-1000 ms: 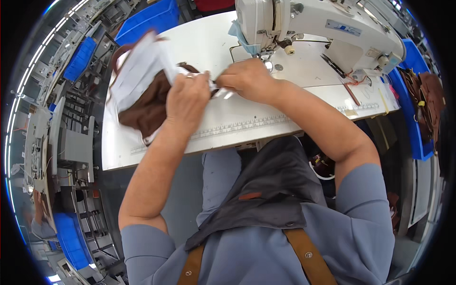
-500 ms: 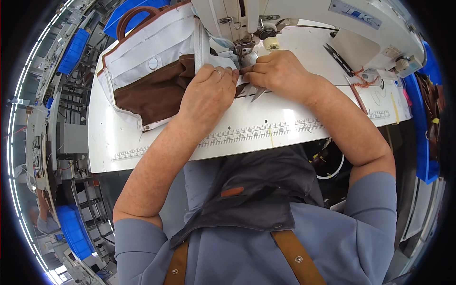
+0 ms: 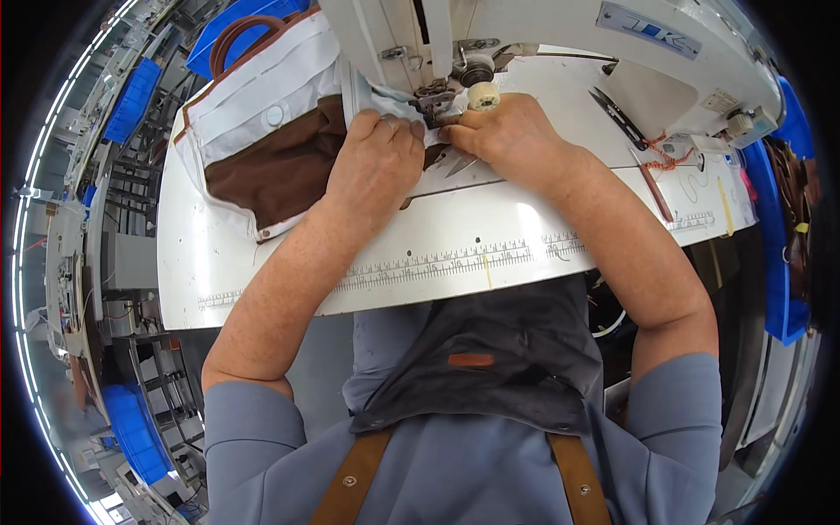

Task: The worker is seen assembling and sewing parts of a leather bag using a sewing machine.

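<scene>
A white bag with a brown lining and brown handle lies on the left of the sewing table, its edge under the machine's presser foot. My left hand is closed on the bag's edge, just left of the foot. On the other side, my right hand pinches the edge close to the foot, beside a pale roller. Pointed metal blades stick out beneath my right hand; their handle is hidden. The fingertips partly cover the seam.
Black-handled thread snips lie right of the machine, near an orange cord and a thin brown-handled tool. A ruler scale runs along the table's front. Blue bins stand at the right, with brown pieces inside.
The bag's edge and both hands have shifted slightly relative to the table, staying at the presser foot. My view has also moved a little. Both hands keep their hold.
</scene>
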